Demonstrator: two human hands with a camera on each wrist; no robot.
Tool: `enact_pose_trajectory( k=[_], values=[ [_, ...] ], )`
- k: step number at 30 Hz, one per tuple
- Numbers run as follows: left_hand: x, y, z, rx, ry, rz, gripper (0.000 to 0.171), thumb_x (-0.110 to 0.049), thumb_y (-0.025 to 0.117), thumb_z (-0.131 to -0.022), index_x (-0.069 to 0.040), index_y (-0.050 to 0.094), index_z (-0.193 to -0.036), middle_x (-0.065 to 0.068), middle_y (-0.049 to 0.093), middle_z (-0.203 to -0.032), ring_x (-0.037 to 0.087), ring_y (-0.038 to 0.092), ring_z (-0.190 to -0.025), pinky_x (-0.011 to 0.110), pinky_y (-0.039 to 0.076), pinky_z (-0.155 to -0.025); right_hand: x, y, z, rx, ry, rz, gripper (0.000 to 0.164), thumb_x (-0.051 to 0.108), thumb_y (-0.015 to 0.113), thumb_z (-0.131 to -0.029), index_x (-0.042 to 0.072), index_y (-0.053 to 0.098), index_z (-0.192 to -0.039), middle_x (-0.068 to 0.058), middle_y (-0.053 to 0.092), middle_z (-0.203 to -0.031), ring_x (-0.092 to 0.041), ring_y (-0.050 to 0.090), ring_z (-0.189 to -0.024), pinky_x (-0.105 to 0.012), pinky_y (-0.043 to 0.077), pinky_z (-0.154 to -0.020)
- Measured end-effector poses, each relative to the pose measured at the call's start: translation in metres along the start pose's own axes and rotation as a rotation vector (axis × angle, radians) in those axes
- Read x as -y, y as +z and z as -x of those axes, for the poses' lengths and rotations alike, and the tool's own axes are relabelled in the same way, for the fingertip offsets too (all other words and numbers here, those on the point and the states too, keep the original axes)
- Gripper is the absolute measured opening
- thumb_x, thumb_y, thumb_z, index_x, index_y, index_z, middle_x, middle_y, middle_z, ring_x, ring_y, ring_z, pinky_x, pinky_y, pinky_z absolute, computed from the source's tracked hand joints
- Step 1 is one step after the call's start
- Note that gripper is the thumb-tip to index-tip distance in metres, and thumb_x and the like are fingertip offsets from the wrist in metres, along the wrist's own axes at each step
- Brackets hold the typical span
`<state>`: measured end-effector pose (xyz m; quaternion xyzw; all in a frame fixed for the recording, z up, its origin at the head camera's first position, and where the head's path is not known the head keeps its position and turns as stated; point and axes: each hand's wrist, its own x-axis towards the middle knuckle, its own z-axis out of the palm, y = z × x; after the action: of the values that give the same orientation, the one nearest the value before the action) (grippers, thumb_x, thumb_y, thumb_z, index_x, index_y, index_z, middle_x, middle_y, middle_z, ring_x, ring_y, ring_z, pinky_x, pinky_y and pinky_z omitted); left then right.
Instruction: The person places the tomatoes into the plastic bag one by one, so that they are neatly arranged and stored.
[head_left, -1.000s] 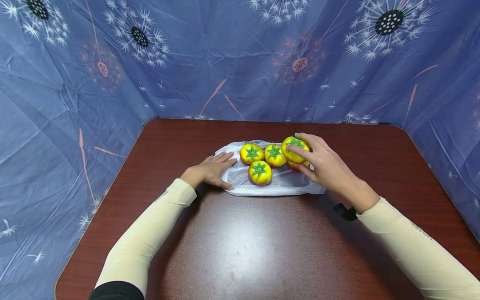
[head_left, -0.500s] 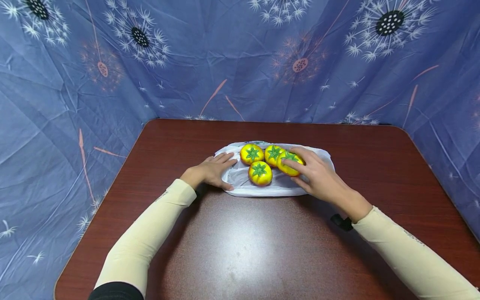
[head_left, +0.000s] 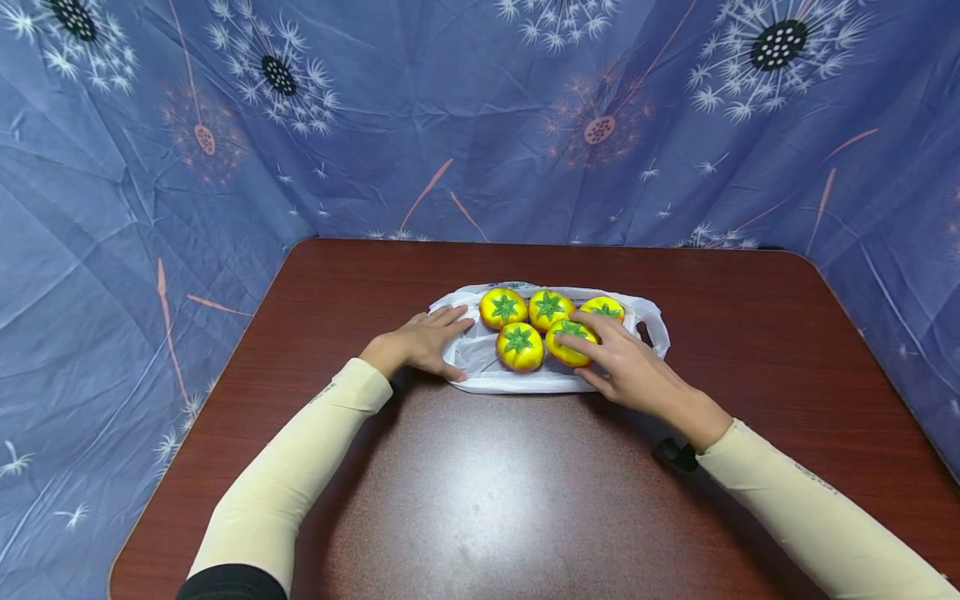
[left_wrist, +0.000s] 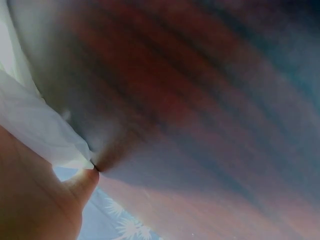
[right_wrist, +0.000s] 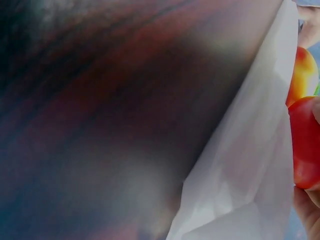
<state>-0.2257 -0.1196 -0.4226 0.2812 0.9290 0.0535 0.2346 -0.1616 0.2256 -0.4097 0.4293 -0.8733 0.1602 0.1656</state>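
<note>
A white plastic bag (head_left: 468, 357) lies flattened on the table with several yellow-and-red persimmons on it, each topped by a green star of leaves. Three persimmons form the back row, the left one (head_left: 503, 307), the middle one (head_left: 550, 309) and the right one (head_left: 604, 307). In front sits another persimmon (head_left: 520, 347). Beside it my right hand (head_left: 626, 362) holds a persimmon (head_left: 567, 343) by its top and side; its red flank shows in the right wrist view. My left hand (head_left: 426, 340) rests with spread fingers on the bag's left end.
The brown wooden table (head_left: 480, 483) reaches toward me in front of the bag. A handle loop (head_left: 657, 327) of the bag lies at its right end. A blue floral cloth (head_left: 450, 125) hangs behind and beside the table.
My right hand has brought its persimmon left and toward me, from above the back-right one down to the front row. The bag's right handle has come into view. My left hand stays put.
</note>
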Motion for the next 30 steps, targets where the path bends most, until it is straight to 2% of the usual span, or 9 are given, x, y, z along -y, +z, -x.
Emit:
enact_pose_trajectory(
  k=[14,25,30],
  values=[
    [0.000,-0.001,-0.001,-0.001,0.002,-0.008,0.102,-0.060,0.068,-0.082,-0.020,0.016,-0.161,0.004,0.002,-0.170,0.029,0.002,-0.158,0.056,0.007,-0.126,-0.001,0.010,0.004,0.055,0.014,-0.011,0.058,0.009,0.081,-0.078,0.016,0.061,-0.132,-0.023,0.051,-0.141,-0.038,0.052,-0.127,-0.057,0.049,-0.098],
    [0.000,-0.001,0.000,0.002,-0.003,-0.005,0.103,-0.060,0.069,-0.082,-0.021,0.016,-0.161,0.003,0.001,-0.170,0.029,0.002,-0.158,0.055,0.007,-0.126,-0.001,0.012,0.003,0.101,0.057,0.004,0.058,0.012,0.083,-0.079,0.016,0.062,-0.133,-0.022,0.051,-0.140,-0.038,0.053,-0.125,-0.056,0.050,-0.099],
    [-0.001,-0.002,0.000,0.008,-0.006,-0.006,0.102,-0.060,0.069,-0.082,-0.021,0.016,-0.161,0.003,0.001,-0.170,0.029,0.002,-0.158,0.055,0.008,-0.126,-0.001,0.012,0.003,0.139,0.082,0.038,0.057,0.021,0.081,-0.081,0.015,0.061,-0.134,-0.021,0.054,-0.137,-0.038,0.055,-0.123,-0.056,0.050,-0.099]
  ],
)
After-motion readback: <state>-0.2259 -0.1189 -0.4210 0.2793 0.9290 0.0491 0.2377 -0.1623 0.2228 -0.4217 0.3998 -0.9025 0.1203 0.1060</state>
